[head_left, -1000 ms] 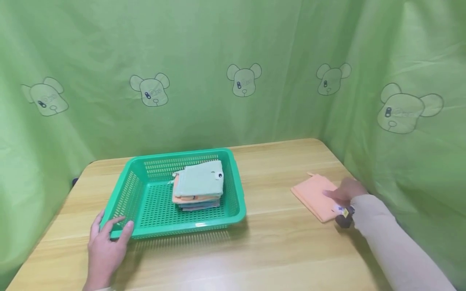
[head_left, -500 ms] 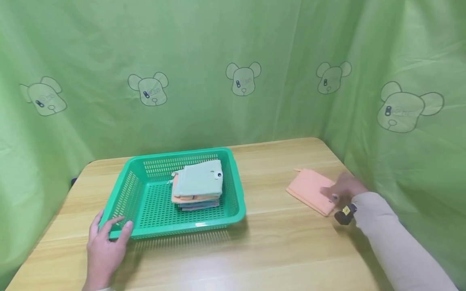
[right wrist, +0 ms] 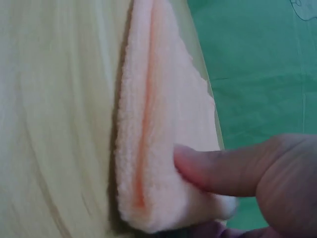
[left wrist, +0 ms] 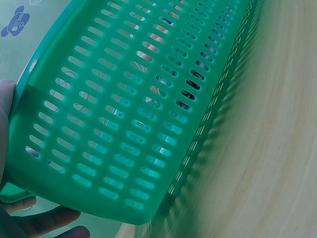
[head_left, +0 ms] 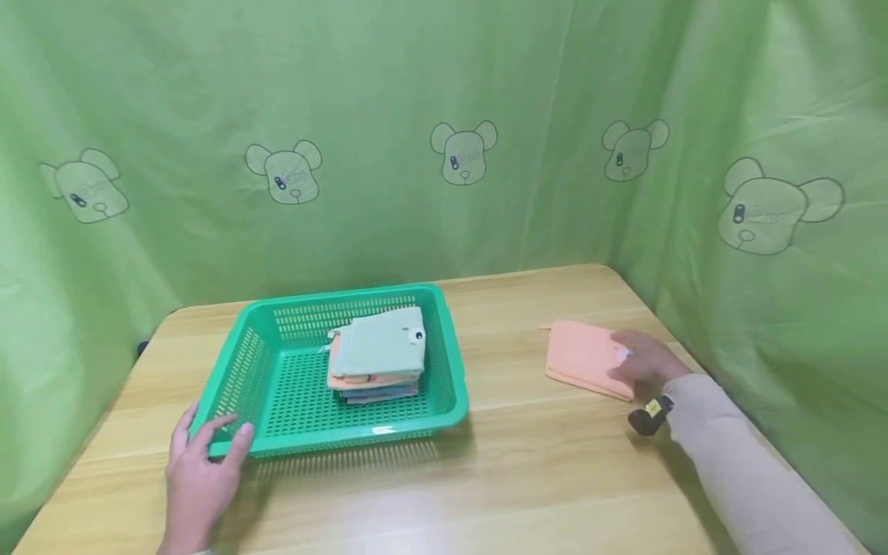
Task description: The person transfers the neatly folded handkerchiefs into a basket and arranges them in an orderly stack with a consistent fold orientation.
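My left hand grips the near left corner of a green plastic basket; in the left wrist view its fingers come round the rim. Inside the basket, toward the right, lies a stack of folded towels, topped by a pale green towel with a small animal face. At the table's right side, my right hand holds a folded peach towel by its right end. The right wrist view has the thumb on top of this towel and other fingers partly hidden at its lower edge.
A light wood table carries everything. Green curtain with bear-head prints hangs behind it and along both sides. A dark wrist device sits at the right cuff.
The peach towel has turned and shifted slightly left and away, its hanging loop now pointing left. My right hand has moved with it. The left hand and basket have stayed put.
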Tool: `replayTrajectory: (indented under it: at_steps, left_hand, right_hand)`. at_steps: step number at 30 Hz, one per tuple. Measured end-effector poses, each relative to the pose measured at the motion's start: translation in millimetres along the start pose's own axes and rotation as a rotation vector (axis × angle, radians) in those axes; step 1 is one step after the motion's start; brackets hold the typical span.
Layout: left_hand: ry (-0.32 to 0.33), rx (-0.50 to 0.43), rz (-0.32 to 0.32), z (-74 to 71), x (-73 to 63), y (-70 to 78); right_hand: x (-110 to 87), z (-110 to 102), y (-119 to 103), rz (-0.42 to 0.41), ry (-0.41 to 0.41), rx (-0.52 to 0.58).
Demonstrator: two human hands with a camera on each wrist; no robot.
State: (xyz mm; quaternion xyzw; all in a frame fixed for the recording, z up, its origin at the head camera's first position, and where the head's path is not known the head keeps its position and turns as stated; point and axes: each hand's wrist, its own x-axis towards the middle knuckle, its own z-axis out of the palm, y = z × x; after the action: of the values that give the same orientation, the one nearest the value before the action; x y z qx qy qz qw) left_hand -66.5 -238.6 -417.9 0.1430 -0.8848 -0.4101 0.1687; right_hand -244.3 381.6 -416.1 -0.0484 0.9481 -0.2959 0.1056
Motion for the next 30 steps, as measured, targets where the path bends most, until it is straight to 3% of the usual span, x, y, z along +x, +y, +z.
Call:
replayTrajectory:
  at_steps: [2,9,15,25,30]
  left_hand:
    - [0.001,-0.003,0.000,0.8,-0.2,0.5]
    - [-0.008,0.008,-0.002,-0.6,-0.3,0.4]
    - [-0.005,0.012,-0.002,-1.5,0.3,-1.6]
    - [-0.001,0.010,0.013,-0.8,-0.6,0.1]
    - [-0.003,0.011,0.010,-1.4,-0.8,0.7]
  right_hand:
    - [1.5,0.1,3.2,0.000,0.021,0.022]
    - [3.9,-0.4,8.8,0.064,0.031,0.269]
    - [6.4,1.1,5.0,0.062,0.052,0.357]
    - [7.0,-1.7,-6.3,0.071,0.101,0.373]
    - [5.6,-3.2,-11.8,0.052,0.106,0.438]
